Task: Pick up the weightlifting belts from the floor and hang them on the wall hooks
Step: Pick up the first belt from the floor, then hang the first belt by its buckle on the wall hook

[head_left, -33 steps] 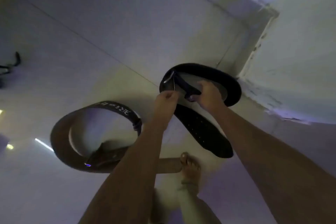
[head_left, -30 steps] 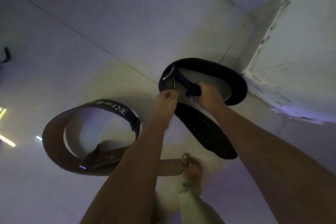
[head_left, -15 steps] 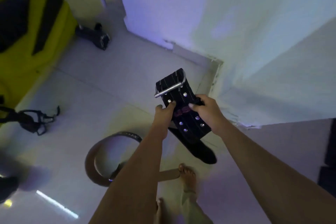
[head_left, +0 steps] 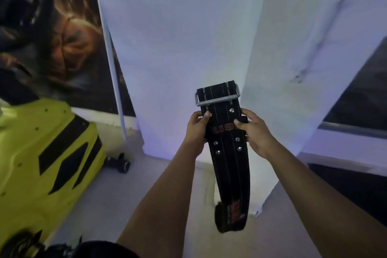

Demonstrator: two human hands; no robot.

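Observation:
A black weightlifting belt (head_left: 229, 159) with silver rivets and red lettering hangs upright in front of a white pillar (head_left: 209, 37). Its metal buckle (head_left: 216, 98) points up and the rest of the strap droops toward the floor. My left hand (head_left: 196, 130) grips the belt's left edge just below the buckle. On the opposite edge, at the same height, my right hand (head_left: 252, 130) holds it. No wall hook shows in this view. The brown belt is out of sight.
A yellow and black machine housing (head_left: 41, 153) fills the lower left. Behind it hangs a dark poster (head_left: 58, 37), with a thin white pipe (head_left: 113, 69) running down its right edge. A small dark object (head_left: 118, 163) lies on the floor by the pillar's base. Dark panels sit at right.
Both hands lifted the black belt off the floor and raised it up in front of the pillar. The view tilted upward, and the brown belt on the floor dropped out of frame.

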